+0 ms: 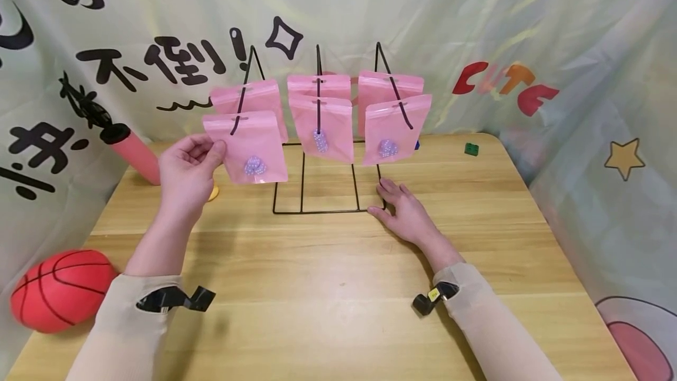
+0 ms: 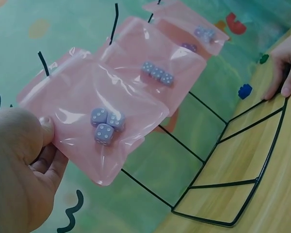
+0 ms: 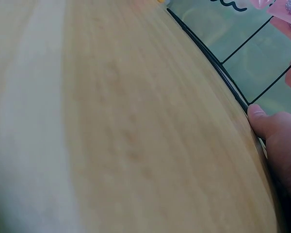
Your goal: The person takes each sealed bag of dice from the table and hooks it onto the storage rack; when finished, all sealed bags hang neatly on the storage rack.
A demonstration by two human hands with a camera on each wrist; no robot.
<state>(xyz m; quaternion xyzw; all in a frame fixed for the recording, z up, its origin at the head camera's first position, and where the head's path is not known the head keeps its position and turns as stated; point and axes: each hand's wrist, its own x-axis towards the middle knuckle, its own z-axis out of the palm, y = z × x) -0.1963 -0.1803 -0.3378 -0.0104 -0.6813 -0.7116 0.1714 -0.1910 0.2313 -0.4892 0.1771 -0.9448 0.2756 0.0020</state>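
My left hand (image 2: 19,165), closest to the lens, pinches the left edge of the front-left pink pouch (image 2: 104,126), which holds three lilac dice (image 2: 106,125) and hangs on the left hook of the black wire rack (image 1: 317,193). My right hand (image 1: 404,210) lies flat and relaxed on the wooden table (image 1: 338,287), fingers touching the rack's front right corner. Five more pink pouches (image 1: 322,125) hang on the rack.

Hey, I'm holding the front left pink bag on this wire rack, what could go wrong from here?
The left hand only pinches the front left bag by its edge, so a tug might tear its hang hole or slip it off the hook. The wire rack looks light; only the right hand at its base steadies it, so pulling could tip it and swing the other bags.
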